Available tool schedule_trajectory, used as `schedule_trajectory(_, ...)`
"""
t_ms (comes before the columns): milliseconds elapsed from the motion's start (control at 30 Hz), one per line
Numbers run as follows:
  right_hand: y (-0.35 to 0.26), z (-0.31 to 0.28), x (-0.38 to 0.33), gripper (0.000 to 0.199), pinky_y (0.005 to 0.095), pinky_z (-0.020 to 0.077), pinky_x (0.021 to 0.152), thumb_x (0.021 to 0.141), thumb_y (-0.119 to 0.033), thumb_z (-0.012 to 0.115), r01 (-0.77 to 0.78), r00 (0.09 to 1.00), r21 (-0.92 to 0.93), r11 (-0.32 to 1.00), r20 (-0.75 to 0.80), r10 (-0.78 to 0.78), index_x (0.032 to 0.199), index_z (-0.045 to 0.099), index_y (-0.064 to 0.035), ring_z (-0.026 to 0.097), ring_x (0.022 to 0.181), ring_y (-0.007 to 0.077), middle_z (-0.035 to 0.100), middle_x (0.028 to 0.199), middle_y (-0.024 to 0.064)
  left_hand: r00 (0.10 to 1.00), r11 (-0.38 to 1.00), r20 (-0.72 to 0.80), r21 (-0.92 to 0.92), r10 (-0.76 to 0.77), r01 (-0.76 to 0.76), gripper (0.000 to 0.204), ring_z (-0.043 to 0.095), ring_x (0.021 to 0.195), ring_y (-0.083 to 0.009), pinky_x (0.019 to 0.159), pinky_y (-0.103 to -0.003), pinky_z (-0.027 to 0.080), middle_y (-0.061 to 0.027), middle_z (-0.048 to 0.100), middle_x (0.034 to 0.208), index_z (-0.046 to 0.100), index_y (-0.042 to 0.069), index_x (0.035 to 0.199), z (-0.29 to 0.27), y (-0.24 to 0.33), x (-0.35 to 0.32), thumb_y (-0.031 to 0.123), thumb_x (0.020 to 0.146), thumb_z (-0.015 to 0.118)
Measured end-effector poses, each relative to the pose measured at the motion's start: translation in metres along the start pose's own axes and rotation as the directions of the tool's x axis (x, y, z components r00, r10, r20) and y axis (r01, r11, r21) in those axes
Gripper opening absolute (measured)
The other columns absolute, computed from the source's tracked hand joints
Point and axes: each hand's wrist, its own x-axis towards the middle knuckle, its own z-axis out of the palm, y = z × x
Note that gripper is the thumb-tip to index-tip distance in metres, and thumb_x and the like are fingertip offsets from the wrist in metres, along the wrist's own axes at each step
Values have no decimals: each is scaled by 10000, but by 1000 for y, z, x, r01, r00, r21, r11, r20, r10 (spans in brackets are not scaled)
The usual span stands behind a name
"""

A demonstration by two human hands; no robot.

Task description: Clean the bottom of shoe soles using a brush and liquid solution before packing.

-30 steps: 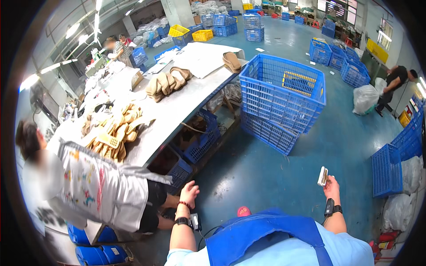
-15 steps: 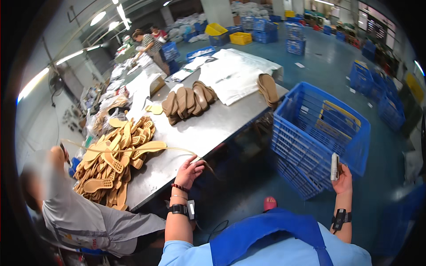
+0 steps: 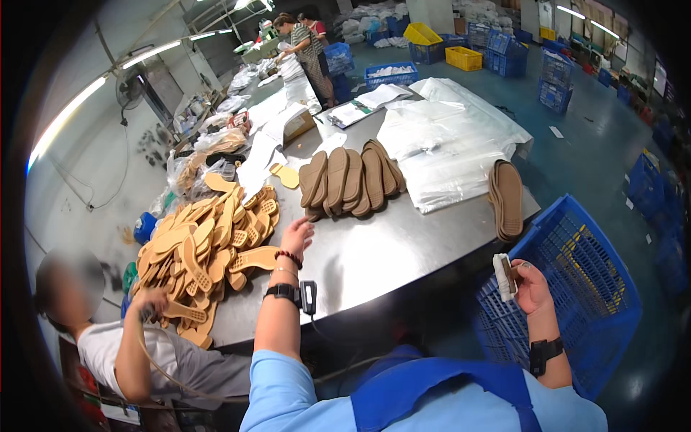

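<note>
My left hand [image 3: 296, 236] reaches over the metal table, fingers apart and holding nothing, just short of a row of brown shoe soles [image 3: 351, 176] that lean against each other. In my right hand [image 3: 533, 289] I grip a small white block with a brown part [image 3: 504, 277], its exact kind unclear, above the blue crate. Left of my left hand lies a large heap of tan shoe soles [image 3: 194, 248] with gridded heels. A smaller stack of brown soles [image 3: 507, 201] lies at the table's right edge.
White plastic sheeting [image 3: 446, 144] covers the table's far right part. A tall blue crate [image 3: 586, 288] stands at the right. At the left, a co-worker's hand [image 3: 147, 302] holds a thin hose [image 3: 150, 353] beside the tan heap. Two people work farther back.
My left hand has moved forward to the brown soles. The hose that ran across by it now hangs low by the co-worker, whose arm has come down. My view has turned left.
</note>
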Motion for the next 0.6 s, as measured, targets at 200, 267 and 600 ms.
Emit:
schedule_trajectory(200,-6,23,57,213,325,516,774,828,-64,588,54,992,-83,995,-109,-63,1034,592,-7,627,810,190,648,895,86,945,880,-115,412,305,-234,475,616,1033,-246,873,-349,479,-162,628,1171,498,23,1310,-28,8,179,174,866,565)
schedule_trajectory(267,-14,31,75,213,320,518,773,838,-60,575,92,984,-93,991,-141,-105,1044,586,-10,626,820,185,647,923,85,932,819,-126,527,340,-228,501,616,1072,-299,907,-351,482,-208,616,1194,491,-2,1308,-24,8,218,174,848,584)
schedule_trajectory(600,-6,102,156,219,307,477,814,830,-78,584,19,995,-186,982,-92,-37,1036,597,-5,608,850,185,645,920,83,963,691,-94,715,253,-111,570,629,1033,-298,888,-379,503,-197,631,1143,529,-29,1181,-13,21,266,186,720,788)
